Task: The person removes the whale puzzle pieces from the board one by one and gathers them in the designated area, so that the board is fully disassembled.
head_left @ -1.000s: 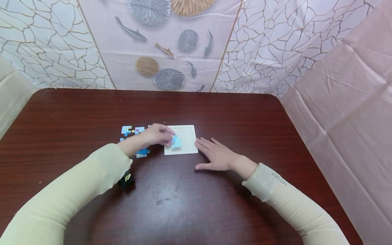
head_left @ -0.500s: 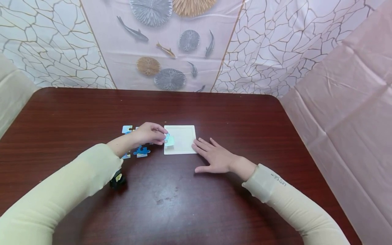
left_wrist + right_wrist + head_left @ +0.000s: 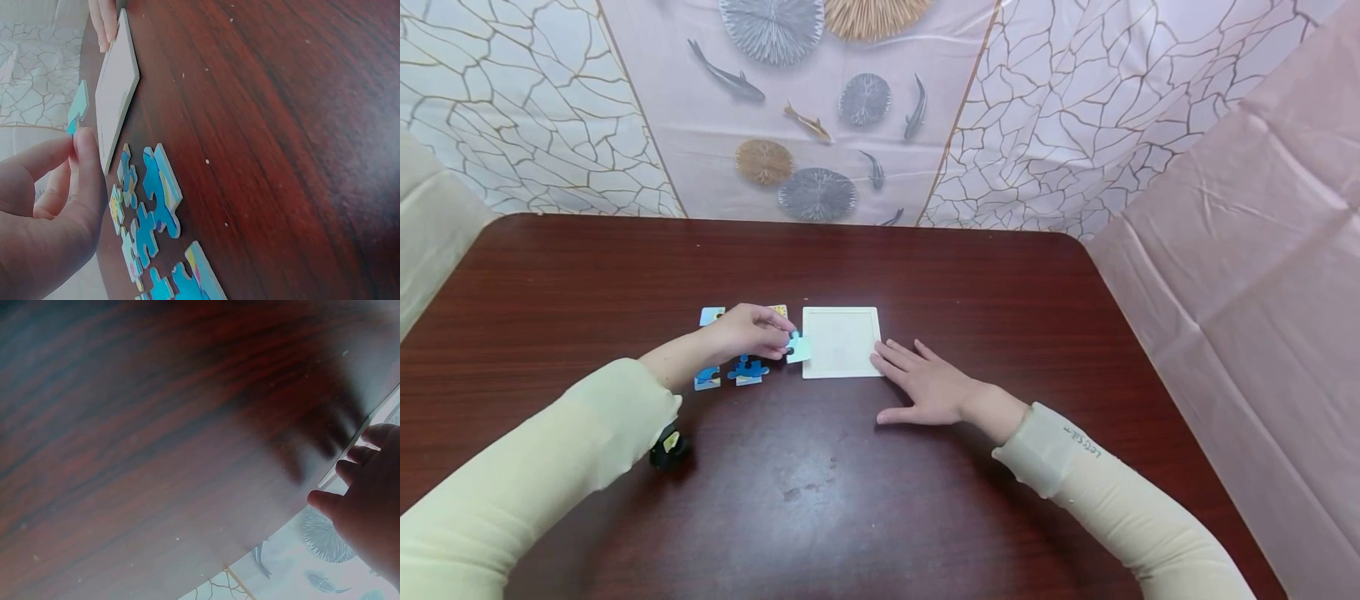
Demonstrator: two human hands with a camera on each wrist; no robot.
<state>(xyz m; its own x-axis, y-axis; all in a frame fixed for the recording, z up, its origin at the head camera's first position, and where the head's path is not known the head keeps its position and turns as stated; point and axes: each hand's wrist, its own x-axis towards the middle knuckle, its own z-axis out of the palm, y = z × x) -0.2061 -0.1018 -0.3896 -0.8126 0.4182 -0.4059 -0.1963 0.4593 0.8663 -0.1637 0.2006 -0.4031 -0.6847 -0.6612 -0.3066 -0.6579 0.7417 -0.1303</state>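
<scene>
A light-blue jigsaw puzzle piece is pinched between the thumb and fingers of my left hand, raised above the table at the left edge of a white puzzle tray. In the left wrist view the same piece stands tilted up from the fingertips. My right hand lies with its fingers straight and spread, the fingertips touching the tray's right rim. Several loose blue puzzle pieces lie on the table below and left of my left hand, which partly hides them in the head view.
The dark reddish-brown table reaches back to a patterned cloth. At the right hangs a plain pinkish cloth. A small black object shows beneath my left sleeve.
My left hand has moved left with the puzzle piece, from over the tray to its left edge. More loose pieces show below it. The right hand stays by the tray.
</scene>
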